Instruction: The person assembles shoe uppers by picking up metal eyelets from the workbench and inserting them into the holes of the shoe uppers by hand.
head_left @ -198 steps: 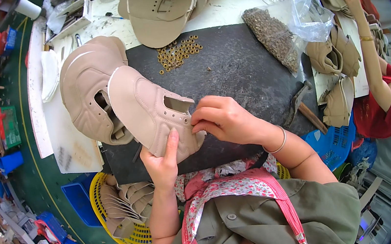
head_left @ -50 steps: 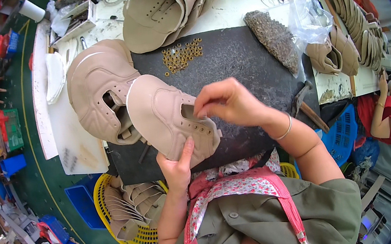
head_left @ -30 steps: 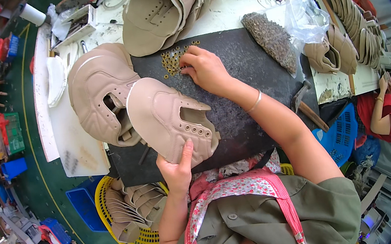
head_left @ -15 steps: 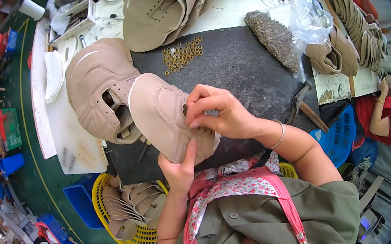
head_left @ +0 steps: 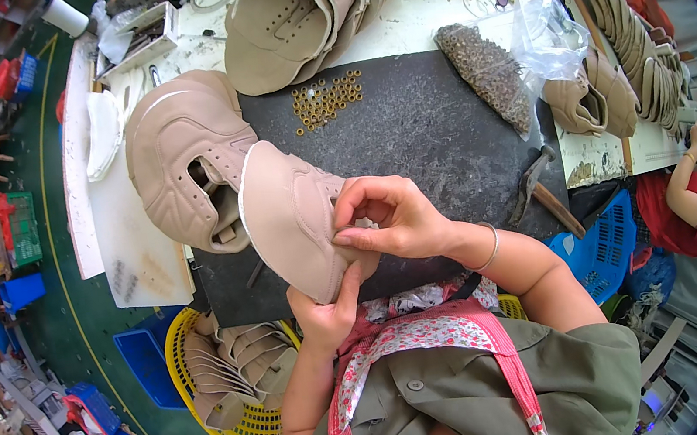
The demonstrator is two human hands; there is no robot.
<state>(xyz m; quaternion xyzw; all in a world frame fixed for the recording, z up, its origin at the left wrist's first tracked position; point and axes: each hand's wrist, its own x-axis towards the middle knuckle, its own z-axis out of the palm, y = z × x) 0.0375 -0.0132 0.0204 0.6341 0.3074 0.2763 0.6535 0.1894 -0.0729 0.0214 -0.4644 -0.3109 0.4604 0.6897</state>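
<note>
A beige shoe upper is raised above the black work mat, its rounded white-edged end toward the left. My left hand grips its lower edge, thumb on top. With thumb and forefinger pinched together, my right hand works at the upper's lacing opening; whatever lies between the fingertips is hidden. Beside it, to the left, another beige upper rests with its eyelet holes showing. Several small brass eyelets are spread over the far part of the black mat.
Stacked uppers stand at the back. A rough grey stone-like block and a clear plastic bag lie to the right. A hammer sits at the mat's right edge. A yellow basket of beige pieces is below left. Another person sits far right.
My hands have tilted the held upper more upright and shifted it slightly right. The right fingertips have moved down a little along the lacing opening, which is now turned more out of sight.
</note>
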